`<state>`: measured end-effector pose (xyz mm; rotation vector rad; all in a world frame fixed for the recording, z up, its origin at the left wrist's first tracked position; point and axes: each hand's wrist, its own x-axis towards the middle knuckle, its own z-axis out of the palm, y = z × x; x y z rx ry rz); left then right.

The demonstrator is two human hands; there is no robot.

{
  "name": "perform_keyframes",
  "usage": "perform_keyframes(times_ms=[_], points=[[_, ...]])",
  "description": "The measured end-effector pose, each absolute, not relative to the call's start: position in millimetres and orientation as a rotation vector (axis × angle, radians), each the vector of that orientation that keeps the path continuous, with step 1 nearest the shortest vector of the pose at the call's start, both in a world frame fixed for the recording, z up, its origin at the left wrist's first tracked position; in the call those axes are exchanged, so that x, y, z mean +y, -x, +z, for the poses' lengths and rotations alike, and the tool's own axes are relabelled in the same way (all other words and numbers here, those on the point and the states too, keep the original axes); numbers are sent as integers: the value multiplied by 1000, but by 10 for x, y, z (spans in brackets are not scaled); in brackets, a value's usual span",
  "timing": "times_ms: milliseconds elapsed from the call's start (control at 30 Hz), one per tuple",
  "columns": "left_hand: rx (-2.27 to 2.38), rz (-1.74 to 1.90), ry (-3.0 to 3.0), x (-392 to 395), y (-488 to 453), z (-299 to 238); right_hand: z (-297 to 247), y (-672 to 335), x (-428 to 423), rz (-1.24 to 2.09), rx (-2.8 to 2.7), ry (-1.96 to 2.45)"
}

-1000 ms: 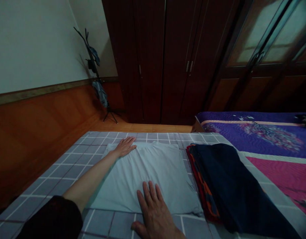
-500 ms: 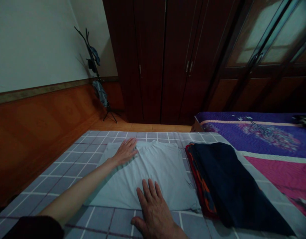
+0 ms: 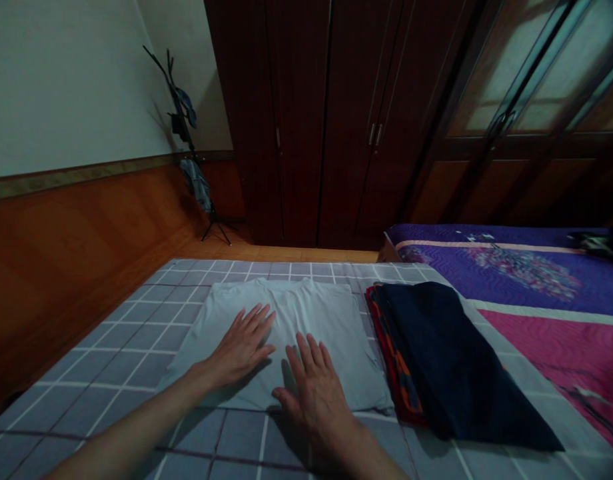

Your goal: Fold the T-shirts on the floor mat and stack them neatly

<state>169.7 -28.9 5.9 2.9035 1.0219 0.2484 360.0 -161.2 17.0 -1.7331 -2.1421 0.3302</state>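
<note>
Dim bedroom, dark wardrobe (image 3: 311, 120) on far wall, coat stand (image 3: 186, 133) in the corner. Checked sheet (image 3: 136, 333) covers the bed, purple quilt (image 3: 511, 280) off to the rt. Dark folded pile (image 3: 436, 353) w/ a red-orange edge lies just beside the pale folded cloth (image 3: 316, 313), which sits flat mid-sheet in front of the person.

Change: left hand (image 3: 239, 347) has come back from the cloth's far left corner to its middle. It's now close beside right hand (image 3: 319, 393), not touching. Smoothing seems to have moved to the near part.

Both hands palm-down, fingers spread & straight, gripping nothing. Left lies fully on the cloth. Right has fingers on the near edge, heel on the sheet.
</note>
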Motion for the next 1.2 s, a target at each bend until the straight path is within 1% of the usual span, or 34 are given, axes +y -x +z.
perform_keyframes(times_ms=[133, 267, 333, 400, 500, 667, 800, 933, 1033, 1133, 1200], points=[[1170, 156, -2860, -511, -1243, -126, 165, -3790, -1229, 172, -2188, 1785], [1261, 63, -2791, -553, -1136, -240, 181, -4138, -878, 74, -2111, 2086], [1256, 58, -2772, -563, -1150, -229, 234, -4303, -855, 10, -1992, 2216], [1244, 88, -2765, -587, -1143, -202, 284, -4425, -975, -70, -1915, 2239], [1201, 204, -2788, -630, -1047, -169, 253, -4547, -1393, -194, -1851, 2169], [1315, 515, -2765, -550, -746, -130, -59, -4716, -2163, -311, -1831, 2054], [1489, 853, -2605, -338, -530, -156, -83, -4726, -2229, -413, -1876, 2133], [1585, 1088, -2385, -195, -379, -261, 167, -4598, -1925, -336, -1936, 2464], [1569, 1139, -2275, -170, -294, -301, 306, -4550, -1748, -142, -1943, 2610], [1565, 1172, -2121, -175, -241, -287, 327, -4562, -1677, 92, -1853, 2689], [1570, 1193, -2002, -180, -227, -273, 312, -4576, -1657, 183, -1762, 2722]])
